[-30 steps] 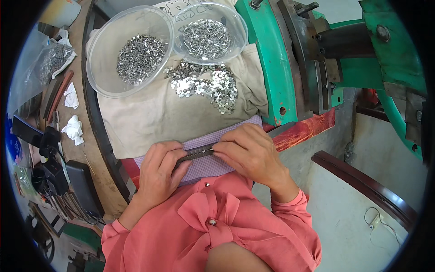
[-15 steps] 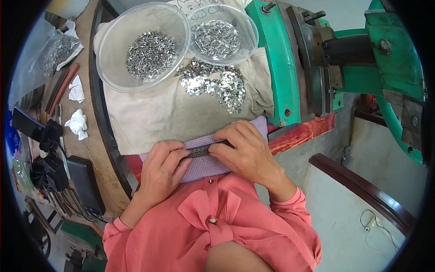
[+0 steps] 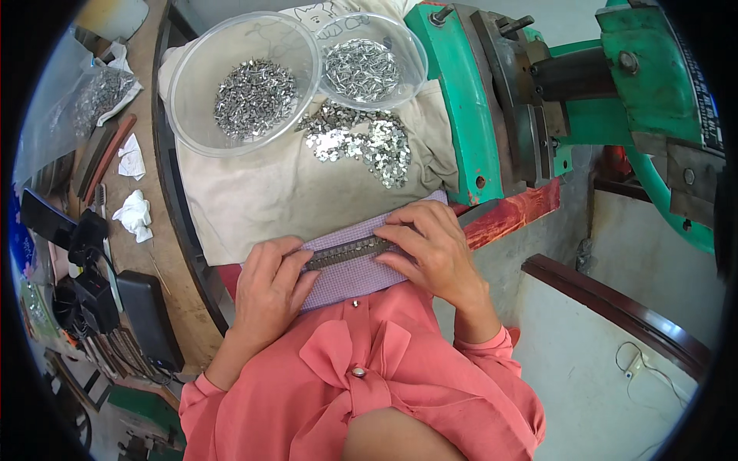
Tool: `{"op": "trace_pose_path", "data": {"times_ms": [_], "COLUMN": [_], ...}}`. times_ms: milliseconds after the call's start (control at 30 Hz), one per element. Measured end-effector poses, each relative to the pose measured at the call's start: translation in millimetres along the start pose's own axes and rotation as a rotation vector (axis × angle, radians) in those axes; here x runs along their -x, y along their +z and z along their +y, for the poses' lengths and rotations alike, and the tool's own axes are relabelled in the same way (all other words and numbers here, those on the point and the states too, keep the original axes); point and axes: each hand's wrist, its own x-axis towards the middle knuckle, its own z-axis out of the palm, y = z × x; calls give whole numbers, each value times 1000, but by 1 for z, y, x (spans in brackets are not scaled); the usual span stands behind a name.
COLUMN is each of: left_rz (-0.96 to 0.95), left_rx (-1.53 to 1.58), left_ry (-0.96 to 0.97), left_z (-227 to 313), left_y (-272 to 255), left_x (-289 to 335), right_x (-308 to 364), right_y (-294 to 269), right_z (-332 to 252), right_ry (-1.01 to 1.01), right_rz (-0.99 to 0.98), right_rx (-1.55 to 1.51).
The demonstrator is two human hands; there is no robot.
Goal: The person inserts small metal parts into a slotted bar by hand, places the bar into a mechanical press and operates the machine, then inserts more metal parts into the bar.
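Currently the dark strip (image 3: 346, 253) sits between both hands, over the purple checked cloth (image 3: 350, 283); can't tell if it rests on it or is held just above. Left hand (image 3: 265, 288): fingers narrow, thumb and fingertips pinching the left end. Right hand (image 3: 434, 253): thumb and forefinger slightly apart, either side of the right end; can't tell if they press on it. My read on the step: steadying the strip left, fingertip work right. Next move probably calls for a firm left hold, strip level, light right touch. Looks: long, narrow, slightly bowed, row of fine notches, a few brighter spots rightward, too small to identify. Shiny flat pieces (image 3: 377, 146) lie heaped well apart, on the beige cloth (image 3: 246, 200).
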Motion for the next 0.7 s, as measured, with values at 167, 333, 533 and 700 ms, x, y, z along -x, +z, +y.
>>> {"op": "trace_pose_path", "data": {"times_ms": [167, 333, 533, 700], "left_rz": [-30, 51, 30, 48], "left_rx": [-86, -228, -118, -78], "left_ry": [101, 177, 30, 21], "left_z": [-2, -6, -14, -18], "left_y": [-8, -16, -12, -10], "left_x": [-4, -12, -12, -13], "right_x": [1, -10, -11, -9], "right_y": [7, 13, 20, 23], "right_z": [0, 2, 9, 10], "right_ry": [-53, -96, -82, -70], "right_rz": [27, 171, 160, 189], "right_rx": [40, 64, 57, 53]}}
